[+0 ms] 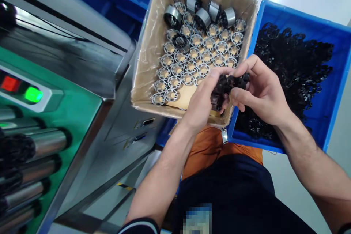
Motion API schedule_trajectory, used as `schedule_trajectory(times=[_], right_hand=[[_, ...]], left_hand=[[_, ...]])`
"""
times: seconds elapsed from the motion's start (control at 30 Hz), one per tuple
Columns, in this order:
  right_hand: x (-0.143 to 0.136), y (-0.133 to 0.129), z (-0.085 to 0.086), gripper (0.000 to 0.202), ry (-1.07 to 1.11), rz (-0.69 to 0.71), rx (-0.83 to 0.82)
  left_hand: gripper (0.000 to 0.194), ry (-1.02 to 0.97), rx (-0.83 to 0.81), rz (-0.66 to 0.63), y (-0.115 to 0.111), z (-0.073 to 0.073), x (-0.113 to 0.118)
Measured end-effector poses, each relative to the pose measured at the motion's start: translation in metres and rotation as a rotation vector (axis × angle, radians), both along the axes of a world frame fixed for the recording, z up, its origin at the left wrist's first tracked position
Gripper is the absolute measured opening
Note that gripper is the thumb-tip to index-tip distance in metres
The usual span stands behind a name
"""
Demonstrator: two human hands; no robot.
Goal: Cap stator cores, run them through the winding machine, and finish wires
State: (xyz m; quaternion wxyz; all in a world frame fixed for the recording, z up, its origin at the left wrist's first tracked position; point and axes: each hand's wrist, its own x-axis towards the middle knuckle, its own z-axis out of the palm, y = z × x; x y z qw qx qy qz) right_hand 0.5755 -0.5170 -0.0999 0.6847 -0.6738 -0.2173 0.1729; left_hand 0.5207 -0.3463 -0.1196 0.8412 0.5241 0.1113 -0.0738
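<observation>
Left hand: several black pieces (217, 100) are being gripped in the half-curled left hand (200, 100), above the near right corner of the carton (145, 62); some fingers are being hidden behind them.
Right hand: another black piece (243, 80) is being pinched between thumb and fingers of the right hand (264, 93), close beside the first ones; whether the pieces are being joined cannot be told.
Carton: rows of upright, silver-rimmed parts (195, 41) are being held inside the plastic-lined walls; five silver-sided cylinders (202, 18) are being supported on top, toward the far end.
Blue bin: a heap of black parts (298, 58) is being contained in the blue bin (340, 80), just right of the carton.
Green panel: metal rollers (51, 142) are being borne by the green panel (79, 117) at left; red and green lights (33, 95) are being shown above them.
</observation>
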Motion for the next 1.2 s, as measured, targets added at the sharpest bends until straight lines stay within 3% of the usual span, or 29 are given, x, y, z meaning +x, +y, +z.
schedule_trajectory(times=[0.17,0.3,0.47,0.6,0.87,1.03,1.2], right_hand=[[-0.003,0.006,-0.001,0.011,-0.233,-0.170,-0.076],[0.002,0.004,-0.004,0.008,-0.354,-0.210,-0.131],[0.001,0.008,-0.012,0.010,-0.296,-0.195,0.026],[-0.001,0.009,-0.012,0.018,-0.275,-0.168,0.013],[0.006,0.001,-0.011,0.011,-0.513,-0.166,-0.100],[0.001,0.004,-0.014,0.013,-0.492,-0.222,-0.092],[-0.007,0.010,-0.012,0.008,-0.494,-0.281,-0.083]], left_hand=[[0.042,-0.043,-0.096,-0.031,-0.001,-0.003,-0.003],[0.042,-0.105,-0.103,-0.052,0.000,-0.002,-0.005],[0.063,-0.163,-0.066,-0.049,-0.001,-0.003,-0.007],[0.077,-0.183,-0.032,-0.039,-0.003,-0.002,-0.005],[0.056,-0.182,0.017,-0.073,-0.001,0.000,-0.007],[0.055,-0.246,0.131,-0.024,0.001,-0.002,-0.011],[0.053,-0.190,0.059,-0.040,0.003,0.000,-0.014]])
